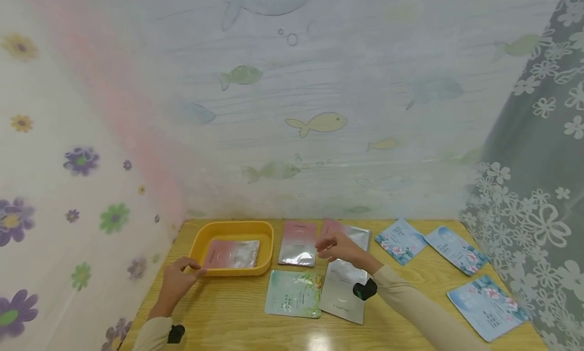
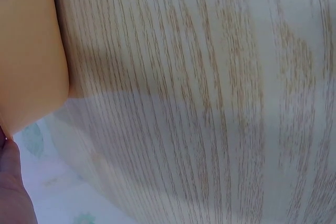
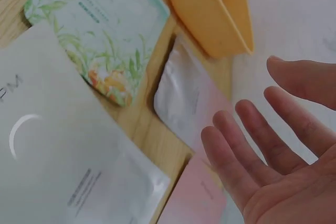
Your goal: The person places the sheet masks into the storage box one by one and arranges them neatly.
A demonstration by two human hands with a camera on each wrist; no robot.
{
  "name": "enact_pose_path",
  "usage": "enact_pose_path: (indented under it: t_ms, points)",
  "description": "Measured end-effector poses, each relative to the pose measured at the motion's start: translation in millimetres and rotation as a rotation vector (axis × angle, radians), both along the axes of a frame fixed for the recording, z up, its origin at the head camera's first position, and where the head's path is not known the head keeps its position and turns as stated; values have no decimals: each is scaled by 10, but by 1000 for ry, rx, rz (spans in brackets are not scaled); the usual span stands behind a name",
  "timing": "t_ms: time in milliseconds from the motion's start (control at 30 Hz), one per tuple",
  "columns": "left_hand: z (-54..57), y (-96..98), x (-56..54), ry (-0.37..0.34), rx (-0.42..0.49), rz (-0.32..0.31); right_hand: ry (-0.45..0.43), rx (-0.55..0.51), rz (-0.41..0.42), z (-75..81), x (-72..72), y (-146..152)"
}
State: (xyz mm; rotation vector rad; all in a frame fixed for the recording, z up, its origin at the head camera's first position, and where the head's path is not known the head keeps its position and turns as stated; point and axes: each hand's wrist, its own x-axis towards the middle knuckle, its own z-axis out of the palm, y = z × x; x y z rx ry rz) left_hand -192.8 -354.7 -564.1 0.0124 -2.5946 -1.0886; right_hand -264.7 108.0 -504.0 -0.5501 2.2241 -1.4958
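Note:
My left hand [image 1: 177,282] is at the near left corner of a yellow plastic tray [image 1: 231,273], its thumb and fingers pinching the rim. In the left wrist view, part of that hand [image 2: 14,187] meets the tray's edge [image 2: 31,51]. Inside the tray lies a pink-and-silver sheet mask packet [image 1: 231,253]. My right hand [image 1: 342,248] hovers above the packets with nothing in it; the right wrist view shows its fingers spread and relaxed. Beneath and around it are a pink-and-silver packet [image 1: 298,243], another partly hidden pink one [image 1: 358,235] and a silvery white packet [image 1: 343,290].
A green floral packet [image 1: 293,293] lies on the wooden table [image 1: 237,315] in front of the tray. Toward the right are three blue floral packets, one [image 1: 401,241] at the back and one [image 1: 488,307] nearer the front. Patterned curtains [image 1: 319,188] hang behind and beside the table.

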Motion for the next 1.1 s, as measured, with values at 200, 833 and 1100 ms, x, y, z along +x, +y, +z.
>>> enact_pose_path:
  t_ms: [200,833,1100]
  points:
    - [45,7,16,-2,4,-8,-4,9,-24,-8,28,229]
    - [53,24,30,-21,-9,1,-73,-34,-124,-163,163,858]
    - [54,26,29,-46,-24,17,-103,-18,-203,-278,187,967]
